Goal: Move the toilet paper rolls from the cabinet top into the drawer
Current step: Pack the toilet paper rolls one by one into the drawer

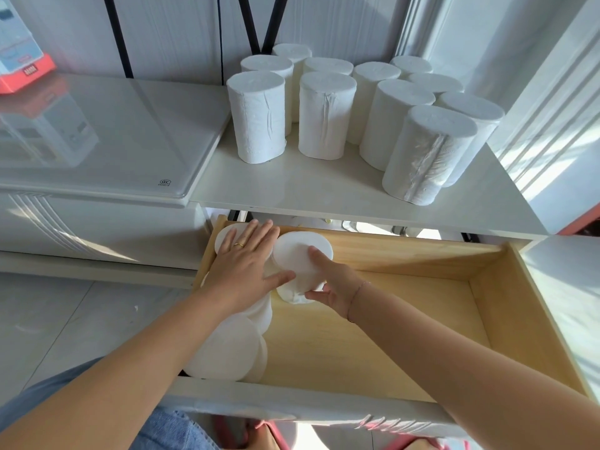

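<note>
Several white toilet paper rolls [326,115] stand upright on the white cabinet top [311,186]. Below it the wooden drawer [406,323] is pulled out. A row of rolls [227,349] stands along the drawer's left wall. My right hand [331,285] grips the side of one upright roll [302,254] at the drawer's back, beside that row. My left hand [245,264] lies flat, fingers spread, on top of the back rolls of the row, its thumb touching the held roll.
A glossy white appliance lid [97,141] adjoins the cabinet top on the left, with an orange-and-white box [22,56] at its far corner. A white wall panel [552,102] rises on the right. The drawer's right part shows bare wood.
</note>
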The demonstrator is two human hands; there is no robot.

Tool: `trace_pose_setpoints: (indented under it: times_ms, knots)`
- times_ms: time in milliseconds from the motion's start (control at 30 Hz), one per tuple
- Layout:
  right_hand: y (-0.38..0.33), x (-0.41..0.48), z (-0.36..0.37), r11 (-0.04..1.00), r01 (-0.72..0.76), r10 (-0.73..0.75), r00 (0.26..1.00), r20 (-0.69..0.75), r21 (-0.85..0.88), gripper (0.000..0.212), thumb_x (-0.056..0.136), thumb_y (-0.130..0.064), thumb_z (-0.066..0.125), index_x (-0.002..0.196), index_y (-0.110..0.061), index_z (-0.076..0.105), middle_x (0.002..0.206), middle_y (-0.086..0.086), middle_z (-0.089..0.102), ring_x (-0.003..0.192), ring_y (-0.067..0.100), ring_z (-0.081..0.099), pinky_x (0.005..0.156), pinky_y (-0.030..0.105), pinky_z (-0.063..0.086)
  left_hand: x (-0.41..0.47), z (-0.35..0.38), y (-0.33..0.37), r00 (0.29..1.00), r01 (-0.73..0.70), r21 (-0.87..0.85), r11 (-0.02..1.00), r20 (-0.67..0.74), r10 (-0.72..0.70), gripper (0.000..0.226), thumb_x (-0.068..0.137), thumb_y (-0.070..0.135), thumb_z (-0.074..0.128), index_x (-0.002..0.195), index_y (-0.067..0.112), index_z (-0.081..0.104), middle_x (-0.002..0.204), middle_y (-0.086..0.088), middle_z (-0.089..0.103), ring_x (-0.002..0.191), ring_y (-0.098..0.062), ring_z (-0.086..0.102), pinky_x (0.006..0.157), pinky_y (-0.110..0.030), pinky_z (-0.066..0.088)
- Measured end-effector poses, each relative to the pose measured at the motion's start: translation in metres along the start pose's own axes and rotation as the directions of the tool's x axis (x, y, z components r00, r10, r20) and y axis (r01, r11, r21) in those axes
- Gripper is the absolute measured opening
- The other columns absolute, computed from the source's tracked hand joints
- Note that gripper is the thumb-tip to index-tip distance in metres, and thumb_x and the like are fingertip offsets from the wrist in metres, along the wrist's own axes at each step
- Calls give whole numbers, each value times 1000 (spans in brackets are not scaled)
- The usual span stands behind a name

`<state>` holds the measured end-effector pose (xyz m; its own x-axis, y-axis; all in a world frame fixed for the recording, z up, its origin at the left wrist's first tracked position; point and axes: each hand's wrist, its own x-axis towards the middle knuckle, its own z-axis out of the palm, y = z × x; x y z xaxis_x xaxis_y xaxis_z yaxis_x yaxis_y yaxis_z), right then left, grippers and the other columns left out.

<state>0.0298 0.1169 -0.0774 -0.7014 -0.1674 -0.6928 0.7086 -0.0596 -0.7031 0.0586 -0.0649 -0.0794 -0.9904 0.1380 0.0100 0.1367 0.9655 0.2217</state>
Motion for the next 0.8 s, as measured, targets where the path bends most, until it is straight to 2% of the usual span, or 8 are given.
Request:
trace_pose_setpoints:
  times_ms: [200,367,433,500,567,667,733,800]
  knots:
    - [5,1,-2,997,30,-29,999,-17,77,68,86,-45,66,135,-5,44,123,6,40,80,14,51,95,40,54,6,-4,4,999,19,-104,994,-36,-23,84,85,66,40,149,21,11,159,8,7,144,-6,-6,117,-36,-6]
    - [8,-1,2,997,70,-68,996,-57,41,57,90,-46,59,128,-6,47,99,1,49,87,19,58,90,33,55,5,-2,7,999,26,-139,990,-41,-32,79,88,60,41,149,19,11,159,6,8,144,-7,-4,117,-38,-7]
    - [6,-6,3,995,71,-78,993,-90,-73,58,91,-49,55,127,-4,48,98,3,53,98,27,58,87,33,53,4,-2,7,999,23,-141,990,-40,-29,79,88,59,41,149,20,10,159,6,8,144,-7,-4,117,-38,-7]
    - [3,-10,0,935,140,-207,962,-179,-326,63,91,-53,52,130,-4,46,118,8,55,110,29,56,90,36,45,2,-1,6,999,18,-143,990,-37,-23,80,88,61,41,149,20,10,159,7,7,144,-6,-6,117,-37,-8]
    - [-5,-17,-7,798,323,-496,831,-251,-508,60,87,-52,57,127,-9,46,122,5,49,113,25,52,95,35,42,0,-1,6,999,0,-142,990,-35,-5,81,87,63,37,150,21,9,159,8,6,143,-5,-7,116,-34,-9]
    - [-36,-34,-24,537,572,-838,448,-312,-620,51,81,-38,72,115,-5,51,103,1,45,98,24,51,94,42,43,1,-3,10,997,-64,-116,991,-51,59,81,86,66,28,150,21,7,159,7,3,142,-3,-10,115,-29,-12]
    - [-64,-37,-42,432,614,-898,228,-376,-661,56,77,-34,76,115,-3,51,102,3,45,98,27,51,93,44,42,4,-3,18,991,-128,-82,988,-57,124,81,85,68,22,149,21,6,158,6,1,140,-2,-14,114,-28,-13]
    - [-92,-36,-65,429,613,-880,117,-461,-664,64,74,-37,76,122,-4,49,114,8,48,108,28,51,97,43,39,7,0,26,985,-170,-51,984,-45,168,78,87,66,19,149,20,3,158,6,-2,137,0,-18,113,-27,-14]
